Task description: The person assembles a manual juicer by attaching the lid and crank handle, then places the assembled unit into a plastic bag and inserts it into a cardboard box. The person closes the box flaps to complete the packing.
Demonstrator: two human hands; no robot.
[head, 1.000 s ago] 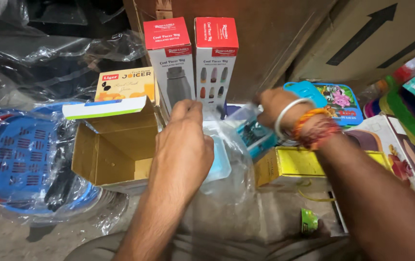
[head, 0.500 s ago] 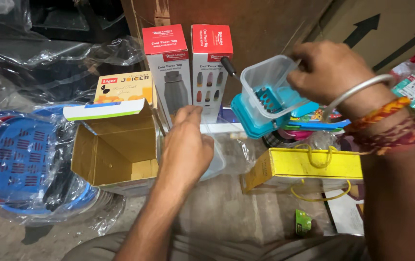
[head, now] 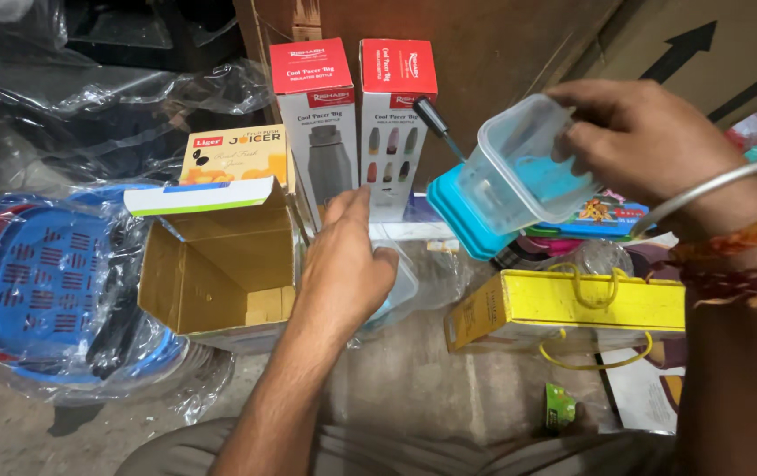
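Clear plastic container point(head: 519, 167), light and rigid, pinched at its rim by right hand point(head: 652, 141); left hand point(head: 343, 269) presses spread on plastic wrap point(head: 413, 282).

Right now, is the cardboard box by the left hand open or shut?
Open. The cardboard box has its top flap folded back, and its bare brown inside shows, apparently empty. The left hand rests beside it.

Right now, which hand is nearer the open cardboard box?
Left. The left hand rests right beside the open cardboard box, at its right edge. The right hand is raised well off to the right, holding a clear plastic container.
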